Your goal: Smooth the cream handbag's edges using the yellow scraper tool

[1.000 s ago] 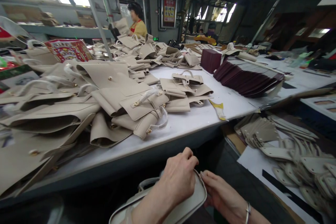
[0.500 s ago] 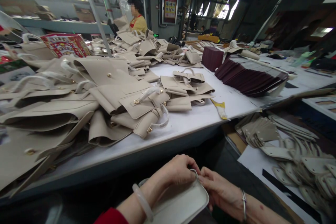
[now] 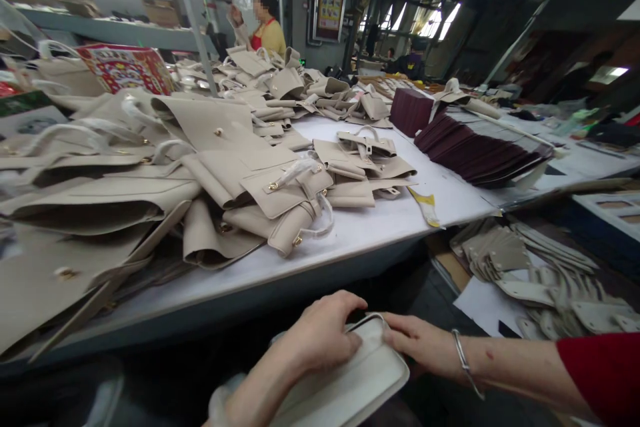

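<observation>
A cream-white bag [image 3: 360, 373], boxy with a piped rounded edge, lies tilted below the table's front edge, low in the view. My left hand [image 3: 327, 333] grips its upper edge, thumb on the pale face and fingers over the far side, partly hidden. At the rounded corner, my right hand [image 3: 413, 340] closes on the rim, fingertips on the pale face. The lower part of the bag runs out of the frame.
Beige bags [image 3: 215, 167] with wrapped handles heap on the white table [image 3: 350, 233]. Dark maroon pieces [image 3: 480, 150] stand in a row behind. Pale leather pieces [image 3: 540, 273] pile at the right, lower down. A person [image 3: 270, 33] in yellow stands at the back.
My hands have moved apart along the bag's edge, the right one shifting right with more of its red sleeve showing. The person at the back has raised a hand.
</observation>
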Motion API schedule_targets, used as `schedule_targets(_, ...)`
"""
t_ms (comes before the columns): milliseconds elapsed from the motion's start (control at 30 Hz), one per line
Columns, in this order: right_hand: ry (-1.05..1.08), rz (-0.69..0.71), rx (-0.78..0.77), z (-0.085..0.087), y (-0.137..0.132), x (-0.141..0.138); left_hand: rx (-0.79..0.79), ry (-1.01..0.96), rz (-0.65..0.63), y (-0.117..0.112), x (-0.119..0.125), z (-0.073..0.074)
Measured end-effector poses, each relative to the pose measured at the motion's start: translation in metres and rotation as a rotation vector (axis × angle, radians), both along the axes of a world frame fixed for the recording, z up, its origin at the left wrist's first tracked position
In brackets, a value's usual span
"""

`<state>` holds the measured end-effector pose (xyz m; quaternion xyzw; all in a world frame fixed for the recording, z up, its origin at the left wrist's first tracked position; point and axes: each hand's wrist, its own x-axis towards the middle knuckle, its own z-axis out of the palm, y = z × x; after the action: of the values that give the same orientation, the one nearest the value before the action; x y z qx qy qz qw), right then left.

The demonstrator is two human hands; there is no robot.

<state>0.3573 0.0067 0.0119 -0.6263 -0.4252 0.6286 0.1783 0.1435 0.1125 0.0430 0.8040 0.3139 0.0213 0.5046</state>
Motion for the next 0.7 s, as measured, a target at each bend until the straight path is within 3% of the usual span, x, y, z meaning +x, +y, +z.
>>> schedule_targets(133, -0.074, -0.066, 0.141, -0.020, -0.009, 0.001, 0.202, 0.108, 0.198, -0.022, -0.031, 0.015)
schedule_targets(267, 0.019, -0.131, 0.189, -0.033, -0.020, -0.005, 0.290, 0.195, 0.310, -0.051, -0.037, 0.015)
schedule_targets(433, 0.461, -0.303, 0.015, -0.028, -0.021, -0.013, 0.377, 0.159, 0.383, -0.075, -0.028, 0.007)
schedule_targets(500, 0.532, -0.281, -0.049, -0.033, -0.009, -0.013, 0.397, 0.143, 0.402, -0.079, -0.024, 0.006)
schedule_targets(567, 0.436, -0.172, -0.038, -0.046, 0.012, -0.015, 0.416, 0.126, 0.417, -0.081, -0.019, 0.005)
schedule_targets(700, 0.244, -0.089, 0.147, -0.080, 0.062, -0.031, 0.465, 0.111, 0.422, -0.082, -0.006, 0.002)
